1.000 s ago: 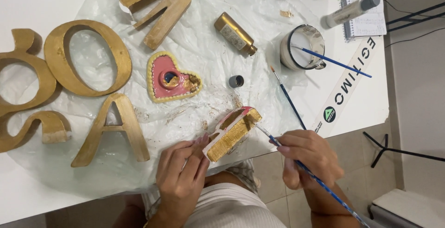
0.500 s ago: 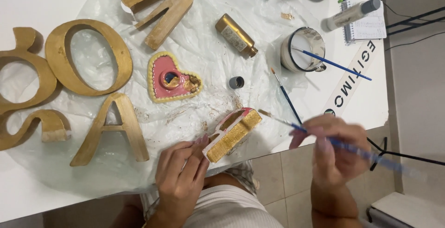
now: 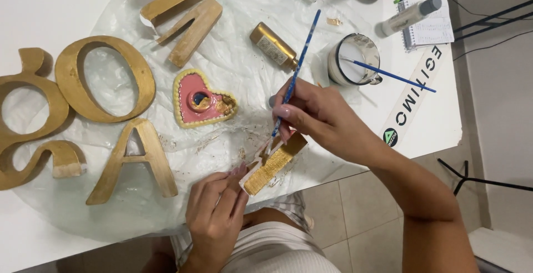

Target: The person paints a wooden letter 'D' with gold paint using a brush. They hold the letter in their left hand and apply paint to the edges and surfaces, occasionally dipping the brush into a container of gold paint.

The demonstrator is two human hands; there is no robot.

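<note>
the left hand (image 3: 214, 217) holds a small gold block (image 3: 275, 162) at the table (image 3: 33, 251) edge. the right hand (image 3: 319, 114) pinches a blue brush (image 3: 297, 70), its tip down on the block.

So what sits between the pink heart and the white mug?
In the head view, the gold paint bottle lies between the pink heart and white mug.

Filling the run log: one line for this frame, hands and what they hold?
left hand: steadies gold-painted wooden piece at table edge | right hand: holds blue paintbrush, tip down at piece | nearby: pink heart dish, gold paint bottle
</note>
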